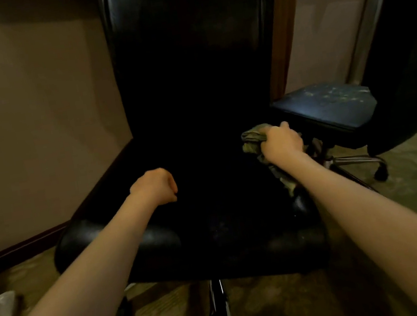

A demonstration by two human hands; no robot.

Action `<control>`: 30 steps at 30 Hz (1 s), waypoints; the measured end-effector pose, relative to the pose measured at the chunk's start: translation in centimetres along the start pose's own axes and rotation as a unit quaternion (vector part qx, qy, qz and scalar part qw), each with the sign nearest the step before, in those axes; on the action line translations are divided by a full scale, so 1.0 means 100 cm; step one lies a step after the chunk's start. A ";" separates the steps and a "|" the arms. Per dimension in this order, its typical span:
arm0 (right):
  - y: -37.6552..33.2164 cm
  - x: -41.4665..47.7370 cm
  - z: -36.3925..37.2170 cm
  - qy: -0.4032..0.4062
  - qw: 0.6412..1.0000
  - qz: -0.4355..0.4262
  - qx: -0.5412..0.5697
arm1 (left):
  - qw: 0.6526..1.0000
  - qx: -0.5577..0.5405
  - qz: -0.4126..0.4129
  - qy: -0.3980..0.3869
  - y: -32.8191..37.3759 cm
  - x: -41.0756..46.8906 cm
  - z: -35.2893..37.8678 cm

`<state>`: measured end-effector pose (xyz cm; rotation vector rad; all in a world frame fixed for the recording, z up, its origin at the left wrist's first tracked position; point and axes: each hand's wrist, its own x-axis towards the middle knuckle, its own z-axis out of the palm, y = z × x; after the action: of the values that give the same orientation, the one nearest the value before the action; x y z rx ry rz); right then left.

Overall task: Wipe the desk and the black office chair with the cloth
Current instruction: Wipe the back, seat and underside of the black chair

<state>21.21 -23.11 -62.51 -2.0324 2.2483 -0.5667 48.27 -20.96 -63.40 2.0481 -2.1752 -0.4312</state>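
Right of centre, the right hand point(281, 144) clutches the soft, likely light cloth point(252, 140), wadded on the slick-looking black office chair point(190, 84); the left hand point(155, 185) is fisted, empty.

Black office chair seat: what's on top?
On the seat: right hand grips the cloth at its right edge; left hand, fisted, empty, over the middle. Surface beneath them is covered; contact unclear.

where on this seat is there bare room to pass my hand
Bare: the seat middle between the left hand and right hand, and the strip along its front edge. Crowded: the right edge, where the cloth hangs and a second chair stands close.
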 end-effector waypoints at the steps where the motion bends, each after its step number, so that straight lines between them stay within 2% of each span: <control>1: -0.017 -0.009 -0.005 0.016 0.999 -0.019 0.035 | 1.000 0.018 -0.014 -0.010 0.000 -0.006 0.005; 4: -0.074 -0.039 0.007 0.040 0.993 -0.052 0.103 | 0.997 0.053 -0.045 0.017 0.008 -0.021 0.018; 6: -0.104 -0.059 0.032 0.001 0.991 -0.060 0.121 | 0.994 0.074 -0.072 0.047 0.012 -0.027 0.024; 10: -0.122 -0.072 0.067 -0.045 0.995 -0.092 0.003 | 0.986 0.100 -0.108 0.081 0.013 -0.029 0.040; 12: -0.105 -0.060 0.063 -0.037 0.996 -0.075 -0.016 | 0.984 0.094 -0.120 0.095 0.014 -0.026 0.045; 16: -0.027 -0.043 0.039 -0.001 0.996 0.028 -0.082 | 0.982 0.077 -0.133 0.109 0.019 -0.027 0.044; 21: 0.076 -0.060 -0.008 -0.023 0.962 0.161 -0.220 | 0.982 0.103 -0.092 0.126 0.026 -0.046 0.039; 25: 0.081 -0.079 -0.030 0.017 0.975 0.155 -0.159 | 0.987 -0.008 -0.092 0.128 0.025 -0.061 0.024; 27: 0.051 -0.085 -0.035 0.039 0.988 0.114 -0.100 | 0.986 -0.047 -0.105 0.119 0.024 -0.068 0.017; 30: -0.012 -0.101 -0.029 0.028 0.999 0.030 -0.004 | 0.987 -0.065 -0.107 0.104 0.012 -0.073 0.005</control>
<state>22.84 -12.68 -61.46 -1.9696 2.3368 -0.6191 47.49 -13.65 -62.78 2.1542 -1.7730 -0.3519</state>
